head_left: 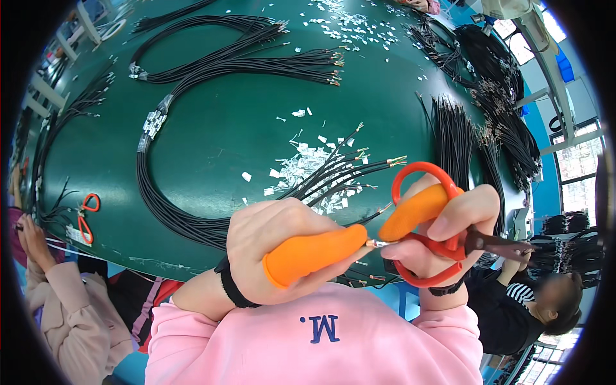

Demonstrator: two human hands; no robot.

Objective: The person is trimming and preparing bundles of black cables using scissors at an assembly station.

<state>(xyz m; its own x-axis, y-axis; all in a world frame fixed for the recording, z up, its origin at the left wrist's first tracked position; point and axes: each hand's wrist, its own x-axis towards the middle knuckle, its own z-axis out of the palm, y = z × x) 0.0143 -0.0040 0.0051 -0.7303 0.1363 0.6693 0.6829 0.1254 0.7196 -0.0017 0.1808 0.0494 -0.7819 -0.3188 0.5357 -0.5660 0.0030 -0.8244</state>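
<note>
My left hand [282, 240], an orange cover on one digit, is closed in a pinch on a black cable. The cable's stripped tip [375, 244] with pale, shiny strands pokes out past the fingertips. Close against that tip, my right hand [443, 224] is curled through the red loops of a pair of scissors [427, 168], its dark blades pointing right. It also wears an orange finger cover [414, 212], and its fingertips meet the tip. Behind my hands runs a curved bundle of black cables [160, 205], its stripped ends fanned out.
White scraps [301, 170] lie heaped on the green table [224, 138], with more scraps [359, 25] at the far side. Another cable bundle [282, 67] and dense cable stacks [452, 135] lie around. Red-handled scissors [83, 218] rest left. People sit on both sides.
</note>
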